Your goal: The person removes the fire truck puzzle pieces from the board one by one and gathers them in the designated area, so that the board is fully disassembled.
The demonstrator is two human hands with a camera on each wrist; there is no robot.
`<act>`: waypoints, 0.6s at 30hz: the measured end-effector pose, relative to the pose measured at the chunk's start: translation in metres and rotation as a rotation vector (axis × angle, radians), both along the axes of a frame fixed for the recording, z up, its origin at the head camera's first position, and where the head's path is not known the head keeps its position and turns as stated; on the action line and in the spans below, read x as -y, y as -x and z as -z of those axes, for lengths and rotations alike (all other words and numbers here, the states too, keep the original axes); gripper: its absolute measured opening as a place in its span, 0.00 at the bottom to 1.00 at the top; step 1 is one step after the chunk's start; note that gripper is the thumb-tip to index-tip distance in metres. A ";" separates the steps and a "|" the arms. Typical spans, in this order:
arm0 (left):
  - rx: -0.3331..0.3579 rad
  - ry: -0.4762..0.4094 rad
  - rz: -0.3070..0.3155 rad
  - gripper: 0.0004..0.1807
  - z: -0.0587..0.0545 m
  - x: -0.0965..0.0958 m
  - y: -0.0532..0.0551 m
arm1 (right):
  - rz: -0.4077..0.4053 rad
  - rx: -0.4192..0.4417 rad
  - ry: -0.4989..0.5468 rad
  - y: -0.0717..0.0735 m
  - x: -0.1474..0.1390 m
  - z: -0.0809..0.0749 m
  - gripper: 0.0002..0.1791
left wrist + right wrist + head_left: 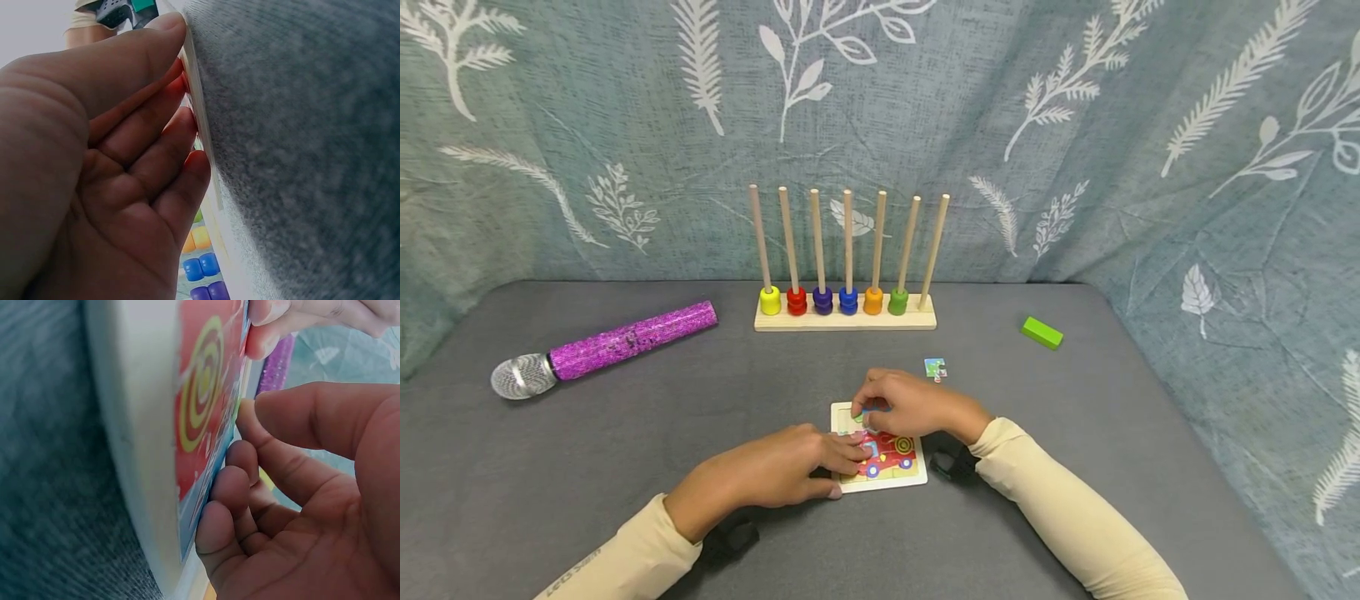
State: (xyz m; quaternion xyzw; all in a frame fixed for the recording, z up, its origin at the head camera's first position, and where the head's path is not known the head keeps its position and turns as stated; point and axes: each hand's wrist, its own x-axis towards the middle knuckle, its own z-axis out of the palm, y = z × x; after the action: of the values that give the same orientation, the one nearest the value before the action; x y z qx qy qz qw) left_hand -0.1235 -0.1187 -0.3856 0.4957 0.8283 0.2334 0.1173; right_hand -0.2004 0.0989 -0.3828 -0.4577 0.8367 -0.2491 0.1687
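head cam: puzzle (887, 461) flat on table (820, 558), front ctr, red vehicle pic in a pale frame, both hands on it. l hand (786, 467): fingers extended and close together, tips resting on the pic's l side, thumb apart at the near l corner of the frame. l wrist cam agrees: thumb tip at frame edge, other tips on the face, fingers only slightly bent.

r hand (917, 402): at top l of puzzle, fingers bent, thumb + index nearly closed, narrow gap. r wrist cam: index tip touches puzzle face by a green bit, thumb tip close to index, other tips against the face. can't tell if a pc is pinched there.

loose pc (934, 367) on table just beyond r hand, apart from puzzle. further back: abacus (846, 323) ctr, mic (625, 340) far l, green block (1042, 332) r.
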 end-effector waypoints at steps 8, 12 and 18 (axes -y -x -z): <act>0.003 -0.002 0.006 0.18 -0.001 -0.002 0.000 | 0.020 0.022 0.029 0.000 0.002 0.000 0.08; 0.002 0.007 0.008 0.18 -0.003 -0.004 -0.001 | 0.022 0.040 0.055 0.001 0.000 0.002 0.08; 0.003 0.016 0.005 0.18 -0.002 -0.003 -0.001 | 0.017 0.090 0.082 0.004 -0.002 0.001 0.10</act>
State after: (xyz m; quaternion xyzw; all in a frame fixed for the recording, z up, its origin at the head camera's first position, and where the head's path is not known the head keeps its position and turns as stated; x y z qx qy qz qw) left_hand -0.1228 -0.1155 -0.3833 0.4963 0.8288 0.2272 0.1233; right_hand -0.2043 0.1006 -0.3838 -0.4454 0.8213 -0.3048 0.1850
